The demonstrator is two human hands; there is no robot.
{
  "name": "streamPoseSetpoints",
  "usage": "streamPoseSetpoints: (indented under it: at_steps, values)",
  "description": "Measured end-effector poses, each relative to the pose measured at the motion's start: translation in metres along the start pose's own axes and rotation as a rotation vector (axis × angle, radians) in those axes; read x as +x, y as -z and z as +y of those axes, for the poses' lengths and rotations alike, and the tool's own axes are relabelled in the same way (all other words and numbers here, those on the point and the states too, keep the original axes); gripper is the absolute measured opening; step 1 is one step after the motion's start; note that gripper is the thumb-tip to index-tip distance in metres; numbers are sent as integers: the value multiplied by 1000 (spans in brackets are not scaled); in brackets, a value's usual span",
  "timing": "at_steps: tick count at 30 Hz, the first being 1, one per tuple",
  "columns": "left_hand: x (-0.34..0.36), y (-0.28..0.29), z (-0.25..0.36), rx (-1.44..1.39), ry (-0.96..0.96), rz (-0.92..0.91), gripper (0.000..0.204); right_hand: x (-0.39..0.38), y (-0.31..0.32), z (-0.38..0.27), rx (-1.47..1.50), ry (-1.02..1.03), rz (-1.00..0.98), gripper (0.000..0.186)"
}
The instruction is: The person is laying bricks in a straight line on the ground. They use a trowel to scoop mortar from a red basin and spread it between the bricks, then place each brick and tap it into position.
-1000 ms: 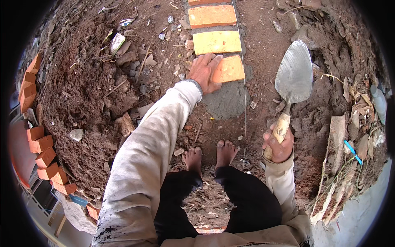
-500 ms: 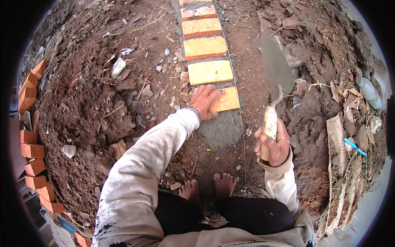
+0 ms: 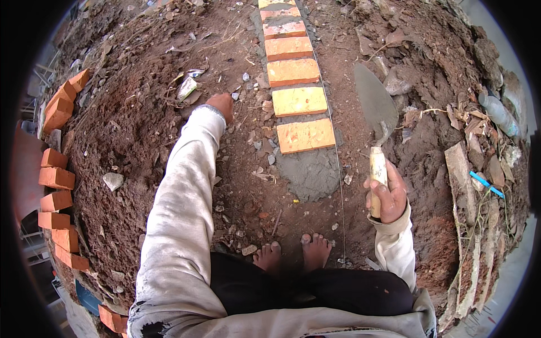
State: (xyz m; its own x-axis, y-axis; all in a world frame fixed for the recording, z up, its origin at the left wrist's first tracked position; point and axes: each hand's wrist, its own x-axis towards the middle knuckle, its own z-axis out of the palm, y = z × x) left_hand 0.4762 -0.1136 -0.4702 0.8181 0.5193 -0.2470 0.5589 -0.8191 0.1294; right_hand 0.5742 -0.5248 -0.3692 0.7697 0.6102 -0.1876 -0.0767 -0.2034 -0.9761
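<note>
My right hand (image 3: 390, 194) is closed round the wooden handle of a pointed trowel (image 3: 373, 102), whose grey blade points away from me. My left hand (image 3: 221, 106) is over the soil left of the brick row, touching no brick; its fingers are hidden. The nearest brick (image 3: 306, 136) lies flat on grey mortar (image 3: 313, 176), which spreads out on its near side. Beyond it another brick (image 3: 300, 101) and several more run away from me in a line with mortar between them. A thin string (image 3: 341, 205) runs along the row's right side.
Loose orange bricks (image 3: 56, 178) stand in a curved line at the far left. A plastic bottle (image 3: 499, 114), dry leaves, boards (image 3: 459, 169) and a blue strip (image 3: 487, 185) lie at the right. Rough soil banks flank the row. My bare feet (image 3: 316, 251) are below the mortar.
My left hand has let go of the nearest brick and moved left and away from me. The right hand still holds the trowel. The view has shifted slightly, showing more of the far row.
</note>
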Motion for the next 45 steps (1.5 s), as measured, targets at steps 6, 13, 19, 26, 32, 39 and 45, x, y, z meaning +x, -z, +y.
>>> streamPoseSetpoints:
  at_steps: [6, 13, 19, 26, 32, 39, 45]
  values:
    - [-51, 47, 38, 75, 89, -228, 28, 0, 11, 18, -201, 216, 0, 51]
    - [-57, 28, 70, 379, 240, -289, 36, -7, -2, 12, -93, -65, 53, 57]
    - [-66, -5, 112, -122, -342, 7, 74, -10, -9, 42, -278, 44, -48, 66]
    - [-53, -53, 118, -12, -517, -69, 71, -15, -29, 61, -645, 335, 19, 62]
    - [-50, -48, 120, -58, -532, -77, 66, -12, -34, 76, -699, 215, -8, 62]
    - [-53, -42, 121, -37, -513, -82, 65, -9, -39, 77, -688, 215, -13, 63]
    - [-55, -41, 123, 9, -506, -63, 64, 0, -38, 76, -701, 259, 9, 63]
